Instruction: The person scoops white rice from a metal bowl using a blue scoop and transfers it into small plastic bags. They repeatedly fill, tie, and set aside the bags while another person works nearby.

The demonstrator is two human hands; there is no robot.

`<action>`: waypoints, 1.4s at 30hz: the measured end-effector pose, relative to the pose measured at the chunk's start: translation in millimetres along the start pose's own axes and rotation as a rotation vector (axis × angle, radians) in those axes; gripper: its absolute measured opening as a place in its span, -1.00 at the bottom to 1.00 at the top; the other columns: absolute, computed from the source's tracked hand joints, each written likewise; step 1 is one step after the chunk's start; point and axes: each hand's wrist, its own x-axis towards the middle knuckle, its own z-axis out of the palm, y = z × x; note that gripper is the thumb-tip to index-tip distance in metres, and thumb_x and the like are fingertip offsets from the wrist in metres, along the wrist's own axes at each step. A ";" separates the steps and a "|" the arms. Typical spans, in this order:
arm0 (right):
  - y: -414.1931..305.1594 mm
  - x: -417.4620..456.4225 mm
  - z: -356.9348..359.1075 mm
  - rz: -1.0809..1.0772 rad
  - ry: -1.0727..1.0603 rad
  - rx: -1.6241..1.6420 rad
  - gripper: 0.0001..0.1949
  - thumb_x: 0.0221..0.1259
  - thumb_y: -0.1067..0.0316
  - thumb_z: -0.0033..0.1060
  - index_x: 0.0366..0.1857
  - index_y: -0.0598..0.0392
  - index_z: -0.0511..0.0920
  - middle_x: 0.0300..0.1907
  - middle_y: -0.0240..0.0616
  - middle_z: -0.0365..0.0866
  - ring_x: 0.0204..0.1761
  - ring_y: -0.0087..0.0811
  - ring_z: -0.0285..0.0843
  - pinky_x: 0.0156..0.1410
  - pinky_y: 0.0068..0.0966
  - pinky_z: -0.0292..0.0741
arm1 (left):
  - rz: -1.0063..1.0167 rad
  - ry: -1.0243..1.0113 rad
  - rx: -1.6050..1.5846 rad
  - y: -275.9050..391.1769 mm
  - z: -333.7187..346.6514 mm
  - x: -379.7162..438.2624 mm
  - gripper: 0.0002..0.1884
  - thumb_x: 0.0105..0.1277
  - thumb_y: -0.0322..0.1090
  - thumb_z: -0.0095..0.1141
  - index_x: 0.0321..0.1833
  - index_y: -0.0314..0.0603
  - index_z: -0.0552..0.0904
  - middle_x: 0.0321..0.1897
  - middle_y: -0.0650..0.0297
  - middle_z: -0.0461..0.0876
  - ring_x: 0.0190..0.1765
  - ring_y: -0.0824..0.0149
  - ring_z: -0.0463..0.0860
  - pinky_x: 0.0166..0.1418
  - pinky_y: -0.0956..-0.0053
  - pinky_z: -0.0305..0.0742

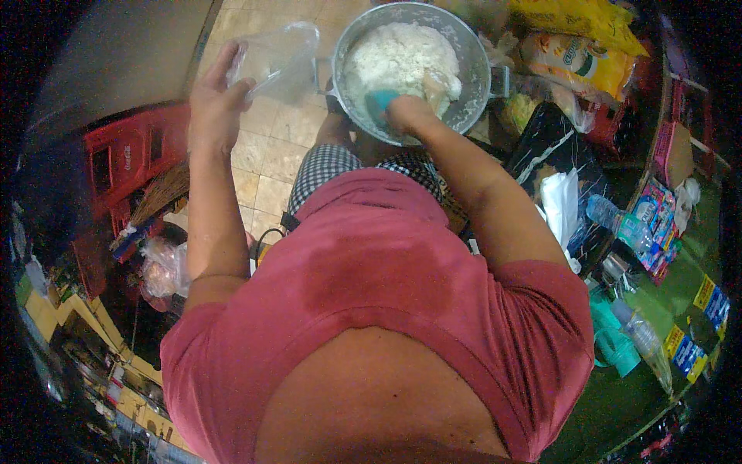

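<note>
A large metal pot (478, 110) with side handles stands before me, holding a mound of white, grainy food (406, 52), perhaps cooked rice. My right hand (406, 113) reaches inside the pot and grips a teal scoop or cup (379, 103) at the near edge of the mound. Beside that hand a pale beige object (433, 90) lies against the white food; its kind is unclear. To the left of the pot, my left hand (217, 93) holds up a clear plastic bag (284, 61) between thumb and fingers. I cannot make out anything inside the bag.
Red plastic crates (139, 148) and a straw broom (159, 191) are at the left. On the right are yellow printed packages (579, 64), a black marble-patterned surface (545, 139) with white plastic bags (559, 197), a plastic bottle (620, 223) and a teal pitcher (617, 342).
</note>
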 end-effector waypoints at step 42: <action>-3.3 45.1 -38.0 -0.189 0.295 0.335 -0.58 0.09 -0.05 -0.17 -0.49 0.08 0.62 -0.39 0.00 0.58 -0.32 -0.05 0.55 -0.08 -0.18 0.45 | 0.127 -0.015 0.169 13.3 30.0 3.9 -0.41 -0.01 -0.58 -0.03 0.21 -0.30 0.32 0.15 0.14 0.39 0.19 0.34 0.37 0.19 0.55 0.23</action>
